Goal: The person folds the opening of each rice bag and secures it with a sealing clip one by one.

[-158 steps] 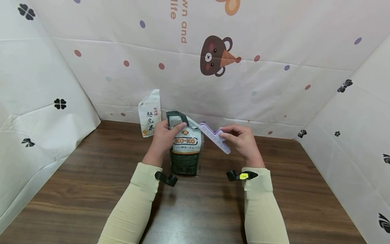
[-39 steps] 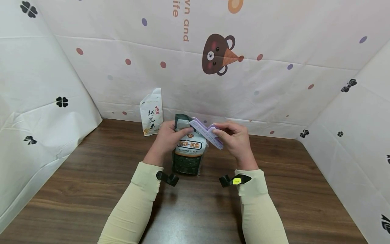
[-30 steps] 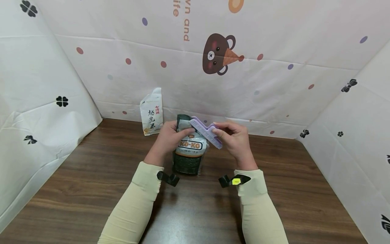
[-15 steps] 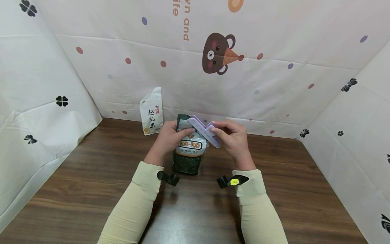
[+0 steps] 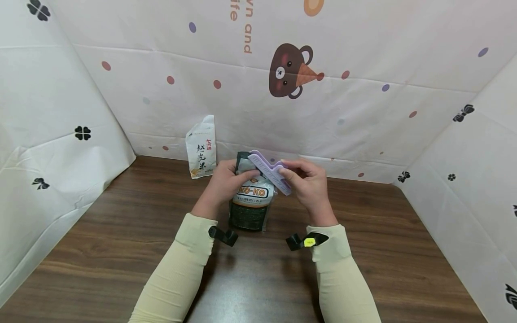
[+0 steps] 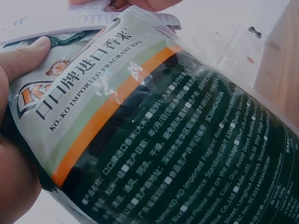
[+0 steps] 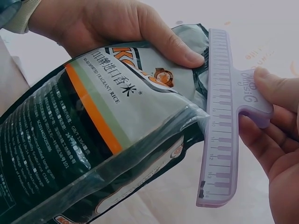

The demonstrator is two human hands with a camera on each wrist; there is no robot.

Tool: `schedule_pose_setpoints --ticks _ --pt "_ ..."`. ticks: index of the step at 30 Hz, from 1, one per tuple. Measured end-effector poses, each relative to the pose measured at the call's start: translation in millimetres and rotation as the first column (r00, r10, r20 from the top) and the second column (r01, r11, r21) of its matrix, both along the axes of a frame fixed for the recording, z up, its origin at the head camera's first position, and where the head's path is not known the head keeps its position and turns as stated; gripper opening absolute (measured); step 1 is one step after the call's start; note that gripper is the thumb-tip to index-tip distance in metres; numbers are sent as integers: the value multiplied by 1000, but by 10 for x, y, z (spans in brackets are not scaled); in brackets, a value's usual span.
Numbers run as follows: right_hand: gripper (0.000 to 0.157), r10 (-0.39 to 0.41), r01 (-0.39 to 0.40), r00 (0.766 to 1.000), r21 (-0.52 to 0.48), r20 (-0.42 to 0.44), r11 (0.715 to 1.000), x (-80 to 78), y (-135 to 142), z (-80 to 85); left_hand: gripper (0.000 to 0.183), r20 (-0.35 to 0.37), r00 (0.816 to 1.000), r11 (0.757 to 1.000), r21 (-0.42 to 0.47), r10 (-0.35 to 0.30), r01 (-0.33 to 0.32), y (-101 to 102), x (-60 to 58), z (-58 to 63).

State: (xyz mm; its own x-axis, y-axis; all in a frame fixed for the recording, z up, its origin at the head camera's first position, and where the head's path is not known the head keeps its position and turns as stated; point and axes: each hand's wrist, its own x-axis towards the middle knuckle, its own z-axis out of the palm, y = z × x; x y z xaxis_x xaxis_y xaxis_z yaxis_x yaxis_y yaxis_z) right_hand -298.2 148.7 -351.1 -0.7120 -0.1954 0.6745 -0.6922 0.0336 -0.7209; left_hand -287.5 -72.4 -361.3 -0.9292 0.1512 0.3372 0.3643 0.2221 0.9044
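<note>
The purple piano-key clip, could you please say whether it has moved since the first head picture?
Yes, the clip has moved left relative to the printed bear.

I have two grips: one left grip (image 5: 224, 181) and one right grip (image 5: 310, 183). I count two bags, one green bag (image 5: 249, 213) and one white bag (image 5: 202, 148). I see one purple clip (image 5: 268, 173), two sleeves (image 5: 173, 273), one bear picture (image 5: 286, 72) and one table (image 5: 258, 278).
</note>
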Motion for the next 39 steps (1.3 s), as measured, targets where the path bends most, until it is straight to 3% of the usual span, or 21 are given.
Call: schedule_pose_setpoints --ticks 39 --pt "19 30 -33 998 -53 -53 998 36 -80 3 23 -45 997 995 -87 -58 54 13 16 28"
